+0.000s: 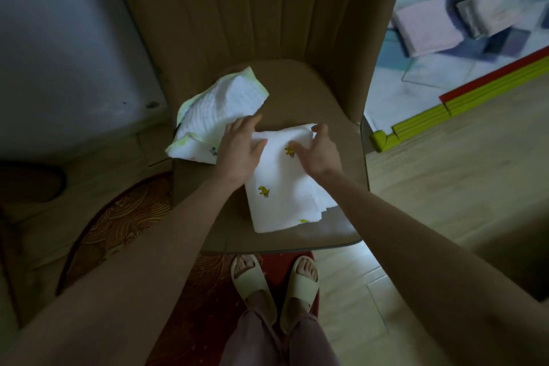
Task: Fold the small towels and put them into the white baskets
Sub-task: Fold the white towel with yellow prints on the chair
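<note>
A brown padded chair (300, 92) carries two towels. A white folded towel printed with yellow figures (285, 184) lies on the seat's front, flattened under the left hand (242, 151) and right hand (315, 154), fingers spread, nothing pinched. Edges should be aligned before creasing. A green-trimmed white towel (214, 116) lies crumpled beside. No basket is seen; wooden floor (445, 187) surrounds.

Person, head view: bare forearms, no sleeves.
Cream open-toe slide sandals (274, 285), mauve-pink trousers (279, 339); no watch or rings visible.
</note>
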`<state>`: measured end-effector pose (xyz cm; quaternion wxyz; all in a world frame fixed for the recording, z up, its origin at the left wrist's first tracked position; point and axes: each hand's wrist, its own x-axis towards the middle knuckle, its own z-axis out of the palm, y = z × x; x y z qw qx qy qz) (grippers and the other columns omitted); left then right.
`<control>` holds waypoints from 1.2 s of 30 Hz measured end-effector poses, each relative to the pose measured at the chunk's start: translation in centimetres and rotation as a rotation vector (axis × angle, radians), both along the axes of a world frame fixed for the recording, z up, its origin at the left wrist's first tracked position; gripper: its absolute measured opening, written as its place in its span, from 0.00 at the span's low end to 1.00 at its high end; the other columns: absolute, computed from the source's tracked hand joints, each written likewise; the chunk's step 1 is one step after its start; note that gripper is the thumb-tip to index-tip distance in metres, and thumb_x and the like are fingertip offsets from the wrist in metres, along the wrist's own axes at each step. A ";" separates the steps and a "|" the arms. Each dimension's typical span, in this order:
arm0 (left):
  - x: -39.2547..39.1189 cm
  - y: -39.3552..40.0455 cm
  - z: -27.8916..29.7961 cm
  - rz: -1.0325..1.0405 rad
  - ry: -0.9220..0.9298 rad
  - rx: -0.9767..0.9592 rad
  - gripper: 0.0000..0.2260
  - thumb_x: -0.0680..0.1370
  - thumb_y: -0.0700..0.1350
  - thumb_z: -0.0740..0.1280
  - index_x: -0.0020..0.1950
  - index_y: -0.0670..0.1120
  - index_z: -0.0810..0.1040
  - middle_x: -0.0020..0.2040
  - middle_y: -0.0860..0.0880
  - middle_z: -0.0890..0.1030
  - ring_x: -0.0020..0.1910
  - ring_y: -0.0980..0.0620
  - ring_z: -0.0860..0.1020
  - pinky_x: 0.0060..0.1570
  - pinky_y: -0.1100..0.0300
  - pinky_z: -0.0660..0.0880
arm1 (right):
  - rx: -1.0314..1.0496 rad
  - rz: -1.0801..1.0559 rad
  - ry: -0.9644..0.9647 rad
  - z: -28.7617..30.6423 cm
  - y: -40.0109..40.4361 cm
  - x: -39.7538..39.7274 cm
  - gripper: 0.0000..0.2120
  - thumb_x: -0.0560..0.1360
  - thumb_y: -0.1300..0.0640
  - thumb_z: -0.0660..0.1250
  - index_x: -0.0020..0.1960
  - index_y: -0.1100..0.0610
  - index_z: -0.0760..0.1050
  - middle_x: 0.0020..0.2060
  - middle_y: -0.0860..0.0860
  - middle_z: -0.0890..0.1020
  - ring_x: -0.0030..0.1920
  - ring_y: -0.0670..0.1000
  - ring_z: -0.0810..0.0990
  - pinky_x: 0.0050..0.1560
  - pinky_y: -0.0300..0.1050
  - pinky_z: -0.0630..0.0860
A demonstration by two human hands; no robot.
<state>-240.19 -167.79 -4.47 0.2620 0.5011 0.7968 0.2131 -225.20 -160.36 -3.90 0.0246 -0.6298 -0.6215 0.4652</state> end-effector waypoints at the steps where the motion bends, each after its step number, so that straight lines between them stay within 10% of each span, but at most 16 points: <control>1: -0.7 0.4 -0.4 -0.025 -0.005 -0.053 0.21 0.78 0.44 0.66 0.71 0.44 0.70 0.66 0.44 0.74 0.66 0.45 0.69 0.66 0.55 0.65 | 0.022 0.031 -0.029 -0.3 0.0 -0.4 0.26 0.76 0.48 0.66 0.68 0.60 0.62 0.59 0.59 0.78 0.58 0.61 0.77 0.55 0.52 0.75; 9: -2.3 1.8 -1.6 -0.204 -0.051 -0.081 0.08 0.78 0.50 0.66 0.54 0.48 0.76 0.50 0.52 0.79 0.51 0.51 0.76 0.51 0.52 0.74 | 0.099 -0.021 -0.057 -1.5 -0.9 -0.9 0.15 0.76 0.60 0.65 0.59 0.64 0.67 0.44 0.53 0.76 0.49 0.58 0.78 0.39 0.43 0.67; 18: -3.7 3.2 -3.3 -0.271 -0.166 -0.253 0.18 0.77 0.62 0.61 0.59 0.52 0.75 0.49 0.56 0.77 0.47 0.56 0.76 0.44 0.59 0.70 | 0.170 -0.029 -0.253 -3.5 2.9 -1.2 0.13 0.80 0.57 0.57 0.61 0.62 0.69 0.55 0.61 0.78 0.56 0.62 0.77 0.51 0.49 0.70; 23: -2.7 3.6 -3.4 -0.177 -0.495 -0.267 0.08 0.78 0.54 0.65 0.50 0.51 0.73 0.46 0.52 0.77 0.43 0.54 0.79 0.32 0.61 0.77 | 0.194 -0.040 -0.218 -4.4 2.9 -1.1 0.15 0.80 0.60 0.55 0.63 0.66 0.66 0.63 0.62 0.68 0.62 0.63 0.70 0.60 0.51 0.65; 27: -1.8 3.6 -3.9 -0.165 -0.448 -0.255 0.06 0.77 0.52 0.67 0.48 0.52 0.72 0.45 0.52 0.76 0.42 0.51 0.79 0.31 0.54 0.81 | 0.208 -0.012 -0.460 -4.5 2.0 -0.3 0.25 0.81 0.43 0.53 0.64 0.63 0.65 0.64 0.61 0.71 0.65 0.61 0.68 0.64 0.55 0.62; 31: -1.3 3.6 -4.4 -0.182 -0.387 -0.235 0.07 0.77 0.52 0.68 0.49 0.53 0.72 0.44 0.53 0.76 0.43 0.51 0.78 0.32 0.52 0.81 | -0.083 -0.111 -0.263 -4.4 3.0 0.5 0.36 0.75 0.31 0.56 0.65 0.62 0.70 0.61 0.60 0.77 0.61 0.61 0.75 0.63 0.56 0.71; 36: -1.3 3.9 -3.9 -0.202 -0.493 -0.284 0.05 0.78 0.53 0.65 0.48 0.55 0.70 0.46 0.53 0.77 0.43 0.53 0.78 0.33 0.55 0.79 | -0.136 -0.261 0.101 -3.9 4.0 1.9 0.24 0.74 0.40 0.67 0.58 0.59 0.76 0.50 0.56 0.82 0.52 0.57 0.80 0.50 0.50 0.77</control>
